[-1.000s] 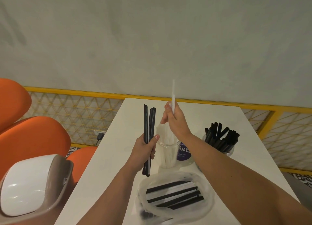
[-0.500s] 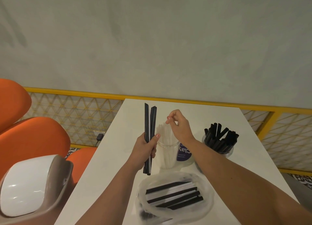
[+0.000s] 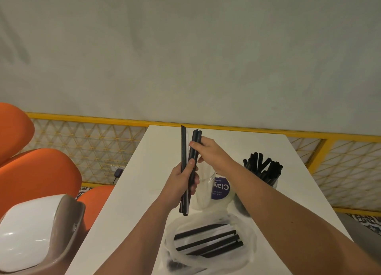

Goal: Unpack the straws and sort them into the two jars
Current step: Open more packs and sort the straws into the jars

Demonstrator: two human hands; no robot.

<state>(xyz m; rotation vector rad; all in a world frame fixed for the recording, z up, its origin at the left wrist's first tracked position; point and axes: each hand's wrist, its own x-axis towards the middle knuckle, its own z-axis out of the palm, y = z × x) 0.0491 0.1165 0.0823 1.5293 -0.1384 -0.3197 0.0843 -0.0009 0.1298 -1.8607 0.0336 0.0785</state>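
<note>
i see the black straw (image 3: 194,149) upright above the table (image 3: 144,182), pinched near its top by the right hand (image 3: 213,154). the left hand (image 3: 182,182) grips the bundle (image 3: 183,146) around it. if this grip loosens during the pull, i think the white straw (image 3: 186,202) may slip out beside the bag (image 3: 208,260), or follow into the black jar (image 3: 268,179).

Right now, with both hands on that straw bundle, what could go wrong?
1. The right hand pinches one black straw high in the bundle the left hand holds; pulling it could drag the white straw loose from that grip.
2. The clear jar stands just behind the bundle and the jar of black straws beside the right forearm; a quick swing could tip either.
</note>
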